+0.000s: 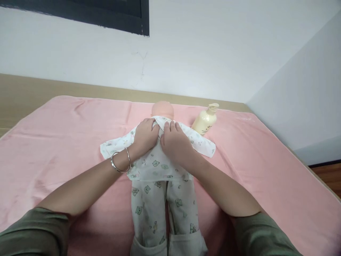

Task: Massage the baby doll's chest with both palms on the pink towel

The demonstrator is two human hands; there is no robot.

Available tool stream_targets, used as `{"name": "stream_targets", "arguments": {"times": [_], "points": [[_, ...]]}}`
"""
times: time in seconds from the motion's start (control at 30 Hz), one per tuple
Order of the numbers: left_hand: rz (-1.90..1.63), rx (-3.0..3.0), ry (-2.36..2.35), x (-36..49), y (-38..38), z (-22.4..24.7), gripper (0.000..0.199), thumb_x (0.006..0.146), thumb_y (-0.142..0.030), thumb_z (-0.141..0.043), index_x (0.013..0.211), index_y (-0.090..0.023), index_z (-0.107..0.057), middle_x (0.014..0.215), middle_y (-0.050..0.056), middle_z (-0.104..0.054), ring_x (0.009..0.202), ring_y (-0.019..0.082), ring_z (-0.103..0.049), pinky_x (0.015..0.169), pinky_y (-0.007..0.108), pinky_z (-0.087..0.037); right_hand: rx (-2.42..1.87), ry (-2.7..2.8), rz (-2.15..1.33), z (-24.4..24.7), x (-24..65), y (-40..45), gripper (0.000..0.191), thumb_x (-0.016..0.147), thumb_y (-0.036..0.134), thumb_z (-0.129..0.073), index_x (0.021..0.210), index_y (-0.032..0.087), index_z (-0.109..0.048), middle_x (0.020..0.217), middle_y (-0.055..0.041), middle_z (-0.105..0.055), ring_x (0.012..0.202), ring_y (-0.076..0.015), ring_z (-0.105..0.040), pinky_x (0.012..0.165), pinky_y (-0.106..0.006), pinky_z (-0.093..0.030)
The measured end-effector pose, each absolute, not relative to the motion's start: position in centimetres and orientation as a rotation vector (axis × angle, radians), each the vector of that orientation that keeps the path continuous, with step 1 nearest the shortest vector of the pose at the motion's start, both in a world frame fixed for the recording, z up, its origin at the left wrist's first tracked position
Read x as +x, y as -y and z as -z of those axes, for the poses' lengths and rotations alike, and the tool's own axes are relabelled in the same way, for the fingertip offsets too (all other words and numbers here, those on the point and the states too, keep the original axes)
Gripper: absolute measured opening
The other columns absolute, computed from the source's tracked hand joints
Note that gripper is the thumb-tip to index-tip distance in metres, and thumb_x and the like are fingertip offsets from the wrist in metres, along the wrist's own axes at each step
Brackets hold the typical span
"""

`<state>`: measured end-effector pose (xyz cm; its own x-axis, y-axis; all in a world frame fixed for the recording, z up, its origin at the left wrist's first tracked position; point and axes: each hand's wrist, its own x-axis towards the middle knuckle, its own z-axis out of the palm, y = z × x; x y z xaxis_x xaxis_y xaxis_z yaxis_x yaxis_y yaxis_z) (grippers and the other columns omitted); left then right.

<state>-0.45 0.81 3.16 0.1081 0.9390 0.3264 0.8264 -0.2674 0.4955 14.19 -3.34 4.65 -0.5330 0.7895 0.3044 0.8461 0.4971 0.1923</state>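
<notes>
A baby doll (pixel 162 108) lies on its back, its bald head toward the wall and its face hidden from me. It wears a white shirt (pixel 160 167) printed with small green animals, sleeves spread to both sides, and matching trousers (pixel 150 209) with turned-up cuffs. My left hand (pixel 146 135), with two silver bangles at the wrist, is closed on the shirt front just below the neck. Beside it, my right hand (pixel 176 144) rests on the other side of the chest, fingers extended and slightly apart. Both palms and the cloth under them are hidden.
A cream pump bottle (pixel 204 121) leans beyond the doll's sleeve on the right. Under everything is a pink sheet (pixel 80 142) over a pale wooden surface (pixel 23 87). A white wall (pixel 199 53) stands behind, with a dark frame (pixel 106 14) at upper left.
</notes>
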Motion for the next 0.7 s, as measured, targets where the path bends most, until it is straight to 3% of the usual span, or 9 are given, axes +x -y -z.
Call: {"name": "stream_targets", "arguments": {"times": [0.13, 0.37, 0.57, 0.7], "points": [[-0.838, 2.350, -1.844, 0.5, 1.0, -3.8, 0.018, 0.090, -0.018, -0.037, 0.083, -0.020, -0.054, 0.085, 0.011, -0.064, 0.083, 0.027, -0.058, 0.078, 0.041, -0.047, -1.427, 2.646, 0.260, -5.2, 15.0, 1.5, 0.040, 0.099, 0.014, -0.030, 0.109, 0.006, -0.068, 0.121, -0.0248, -0.066, 0.117, -0.0359, -0.057, 0.106, -0.053, -0.042], [-0.954, 2.536, -1.769, 1.8, 4.2, -4.0, 0.019, 0.087, -0.014, -0.045, 0.099, -0.016, -0.060, 0.103, 0.016, -0.065, 0.103, 0.032, -0.059, 0.092, 0.045, -0.049, -1.715, 2.249, -0.195, -5.4, 15.8, -1.7, 0.039, 0.101, 0.034, -0.037, 0.115, 0.007, -0.062, 0.118, -0.0193, -0.070, 0.106, -0.0287, -0.063, 0.095, -0.039, -0.048], [-0.852, 2.339, -1.760, 0.7, 1.4, -3.9, 0.017, 0.090, -0.018, -0.039, 0.092, -0.019, -0.056, 0.100, 0.013, -0.067, 0.096, 0.029, -0.061, 0.090, 0.043, -0.049, -1.734, 2.301, -0.075, -5.5, 15.2, -0.5, 0.038, 0.103, 0.034, -0.037, 0.110, 0.008, -0.063, 0.108, -0.0177, -0.072, 0.099, -0.0286, -0.064, 0.091, -0.039, -0.046], [-0.805, 2.160, -1.788, -0.1, -0.3, -3.9, 0.018, 0.090, -0.024, -0.037, 0.085, -0.021, -0.054, 0.092, 0.011, -0.069, 0.088, 0.027, -0.062, 0.082, 0.041, -0.049, -1.668, 2.366, 0.189, -5.0, 14.2, 1.6, 0.039, 0.104, 0.029, -0.033, 0.112, 0.005, -0.063, 0.109, -0.0209, -0.069, 0.102, -0.0326, -0.061, 0.094, -0.044, -0.046]]}}
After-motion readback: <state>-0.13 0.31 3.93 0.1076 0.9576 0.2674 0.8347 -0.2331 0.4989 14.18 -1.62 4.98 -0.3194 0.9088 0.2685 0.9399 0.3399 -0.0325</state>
